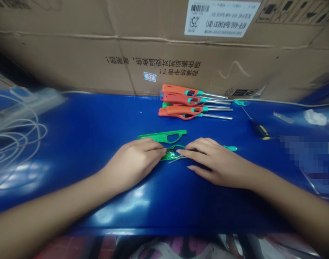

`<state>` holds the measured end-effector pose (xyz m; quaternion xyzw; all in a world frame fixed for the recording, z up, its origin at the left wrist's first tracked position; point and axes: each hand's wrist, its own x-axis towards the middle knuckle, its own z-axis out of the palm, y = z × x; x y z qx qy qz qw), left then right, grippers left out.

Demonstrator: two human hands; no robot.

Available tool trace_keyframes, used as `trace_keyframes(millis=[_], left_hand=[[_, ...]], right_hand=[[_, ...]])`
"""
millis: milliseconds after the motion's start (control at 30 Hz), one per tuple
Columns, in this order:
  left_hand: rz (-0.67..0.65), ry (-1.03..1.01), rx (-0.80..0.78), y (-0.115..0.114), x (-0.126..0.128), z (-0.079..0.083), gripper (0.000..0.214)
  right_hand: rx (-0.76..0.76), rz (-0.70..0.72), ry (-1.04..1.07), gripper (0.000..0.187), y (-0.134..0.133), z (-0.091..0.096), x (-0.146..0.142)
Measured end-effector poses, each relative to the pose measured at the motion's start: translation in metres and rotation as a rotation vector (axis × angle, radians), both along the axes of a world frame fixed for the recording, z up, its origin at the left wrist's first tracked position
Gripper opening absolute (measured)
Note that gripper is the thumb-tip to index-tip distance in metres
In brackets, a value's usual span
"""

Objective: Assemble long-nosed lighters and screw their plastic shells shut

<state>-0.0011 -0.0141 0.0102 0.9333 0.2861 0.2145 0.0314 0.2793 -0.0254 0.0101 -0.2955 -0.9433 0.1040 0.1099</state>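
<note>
Both hands meet at the middle of a blue table (94,129). My left hand (136,160) pinches the left end of a green lighter shell half (172,154) lying flat. My right hand (215,162) has its fingertips pressed on the same shell from the right, over a thin metal part inside it. A second green shell half (162,136) lies just behind the hands. A small teal piece (230,148) pokes out beyond my right hand.
A stack of orange long-nosed lighters (186,104) lies behind, before a large cardboard box (153,46). A black-and-yellow screwdriver (257,127) rests at the right, clear plastic bits (283,117) farther right. Coiled white tubing (16,140) sits at the left.
</note>
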Motion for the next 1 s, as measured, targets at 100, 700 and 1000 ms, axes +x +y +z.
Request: trace_keyframes(millis=[100, 700, 1000], left_hand=[[0.036, 0.094, 0.062, -0.004, 0.001, 0.004, 0.028], [0.044, 0.124, 0.065, -0.014, 0.006, 0.0, 0.037], [0.023, 0.125, 0.015, -0.013, 0.008, 0.001, 0.03]], right_hand=[[0.004, -0.014, 0.005, 0.044, 0.0, -0.001, -0.001], [0.04, 0.001, -0.084, 0.047, 0.0, 0.0, -0.005], [0.05, -0.012, -0.052, 0.046, -0.001, 0.0, -0.006]])
